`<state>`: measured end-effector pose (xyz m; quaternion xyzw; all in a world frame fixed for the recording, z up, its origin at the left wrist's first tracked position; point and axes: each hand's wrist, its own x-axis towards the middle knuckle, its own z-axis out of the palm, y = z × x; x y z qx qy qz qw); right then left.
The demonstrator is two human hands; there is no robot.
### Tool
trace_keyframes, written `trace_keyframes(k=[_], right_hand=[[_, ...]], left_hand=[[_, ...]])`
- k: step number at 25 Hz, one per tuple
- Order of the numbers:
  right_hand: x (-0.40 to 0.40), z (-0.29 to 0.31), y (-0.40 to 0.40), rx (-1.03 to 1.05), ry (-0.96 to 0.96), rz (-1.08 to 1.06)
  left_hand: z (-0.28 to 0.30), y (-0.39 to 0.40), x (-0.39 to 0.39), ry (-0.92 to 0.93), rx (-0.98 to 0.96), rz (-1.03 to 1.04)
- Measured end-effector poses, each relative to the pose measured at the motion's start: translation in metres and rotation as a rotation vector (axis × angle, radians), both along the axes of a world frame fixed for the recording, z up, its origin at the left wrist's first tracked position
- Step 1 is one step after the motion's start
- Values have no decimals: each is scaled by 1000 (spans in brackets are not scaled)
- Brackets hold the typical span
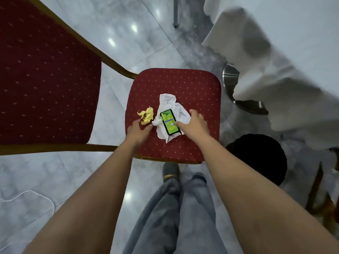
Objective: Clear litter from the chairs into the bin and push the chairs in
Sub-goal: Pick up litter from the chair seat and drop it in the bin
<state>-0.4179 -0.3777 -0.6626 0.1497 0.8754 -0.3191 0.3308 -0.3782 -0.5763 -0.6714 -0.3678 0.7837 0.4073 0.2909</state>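
A red dotted chair seat [194, 85] lies below me with three bits of litter on it. A crumpled yellow paper [146, 115] sits at its left side. Beside it a crumpled white tissue [167, 101] lies under a green Mentos box [169, 122]. My left hand [138, 132] hovers spread just below the yellow paper, fingertips at its edge. My right hand [195, 123] reaches over the tissue's right side, thumb touching the green box and fingers spread; neither hand grips anything.
The chair's red padded back [42, 79] fills the left. A black round bin [260, 160] stands on the marble floor right of the seat. A table with a white cloth [271, 57] and a steel base [230, 77] is at upper right. My legs stand below.
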Motion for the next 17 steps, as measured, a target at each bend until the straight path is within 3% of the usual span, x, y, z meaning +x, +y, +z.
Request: trace_keyframes(k=[5,9,12,17], right_hand=[[-14,-44,-7,102,19,11],[-15,-66,-17,53,8,-67],[-12,-80,-29,-62,-28,-130],[-1,-90,-47,-400,-135,-356]], left_hand=[[-42,0,-30,78,-141,-84],[-58,8,-43,49,-216,-153],[-70,18,-45,25,-99,-75],[-71,42,-35,5,238,257]])
